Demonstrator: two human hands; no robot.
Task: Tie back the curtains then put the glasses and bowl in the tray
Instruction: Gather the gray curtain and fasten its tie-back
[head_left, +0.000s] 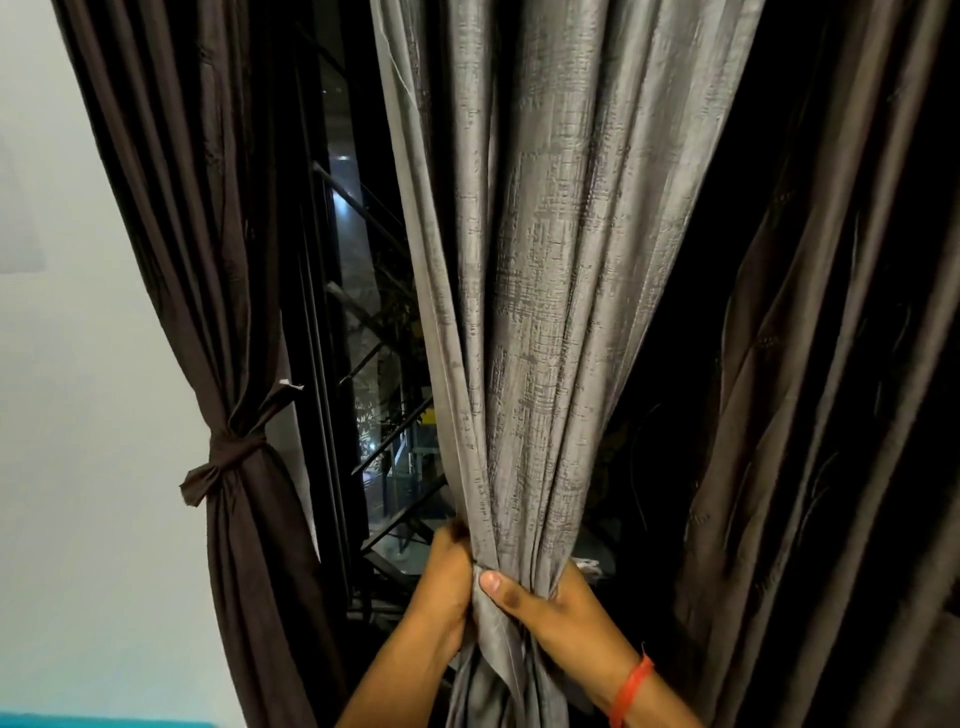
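Observation:
A grey textured curtain (550, 249) hangs in the middle, gathered into a bunch low down. My left hand (447, 577) grips the bunch from the left. My right hand (545, 597) grips it from the right, thumb across the front; a red band sits on that wrist. A dark brown curtain (208, 218) at the left is bound by a knotted brown tie-back (228, 452). Another dark brown curtain (831, 364) hangs loose at the right. The glasses, bowl and tray are out of view.
Between the curtains a dark window with a black metal grille (379, 415) shows night outside. A pale wall (78, 415) fills the left side. A teal strip (104, 722) lies at the bottom left edge.

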